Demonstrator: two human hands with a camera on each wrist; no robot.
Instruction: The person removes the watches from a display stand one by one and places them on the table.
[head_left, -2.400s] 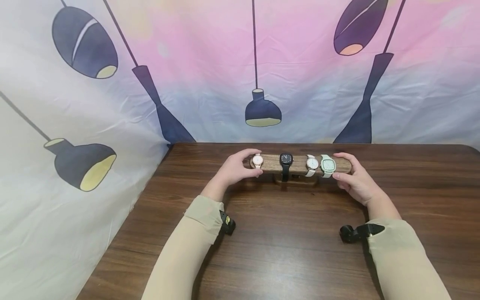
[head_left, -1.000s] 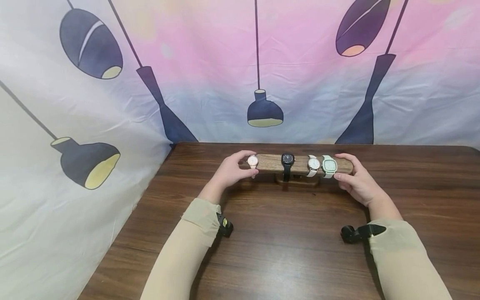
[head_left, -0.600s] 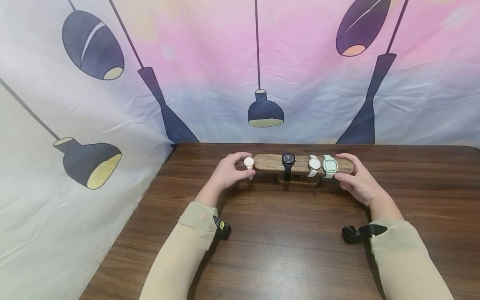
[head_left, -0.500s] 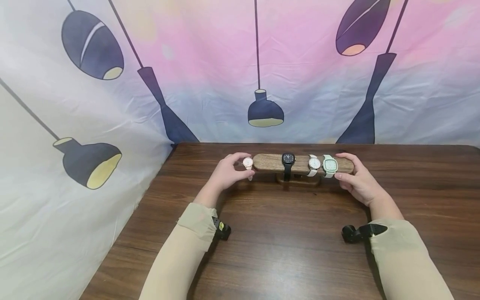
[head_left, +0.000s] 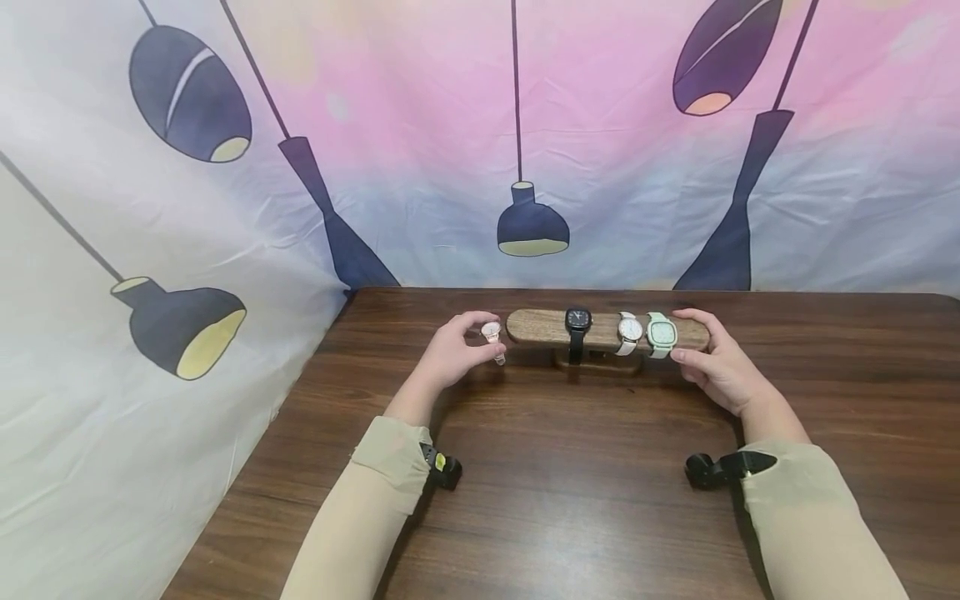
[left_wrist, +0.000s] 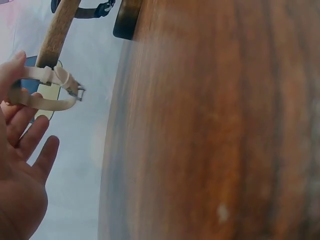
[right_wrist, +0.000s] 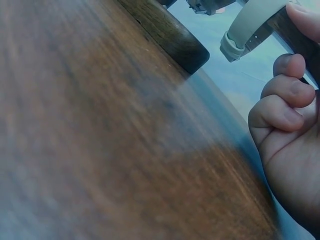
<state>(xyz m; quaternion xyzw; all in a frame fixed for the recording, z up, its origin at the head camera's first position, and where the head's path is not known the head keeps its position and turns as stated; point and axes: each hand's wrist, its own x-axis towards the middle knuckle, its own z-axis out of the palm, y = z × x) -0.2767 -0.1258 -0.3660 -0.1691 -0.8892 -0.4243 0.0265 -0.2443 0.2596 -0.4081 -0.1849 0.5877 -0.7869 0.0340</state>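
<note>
My left hand (head_left: 456, 350) pinches a small wristwatch (head_left: 491, 332) with a round pale dial, just off the left end of a wooden watch stand (head_left: 542, 327). In the left wrist view its cream strap (left_wrist: 50, 103) is buckled into a loop beside the bar's end. My right hand (head_left: 718, 367) grips the bar's right end between thumb and fingers. Still on the bar are a black square watch (head_left: 577, 320), a white-strapped round watch (head_left: 629, 329) and a mint green watch (head_left: 662, 333), the last right beside my right thumb. In the right wrist view the mint strap (right_wrist: 255, 25) hangs under the bar.
The stand's wooden base (head_left: 600, 362) rests on a dark brown wooden table (head_left: 562, 483), near its back edge. Behind the table hangs a cloth backdrop (head_left: 420, 167) printed with lamps. Black wrist cameras sit at both sleeve cuffs.
My left hand has slid the small round watch leftward off the bar's end, and the watch now tilts in the fingers. My right hand keeps its hold on the bar.
</note>
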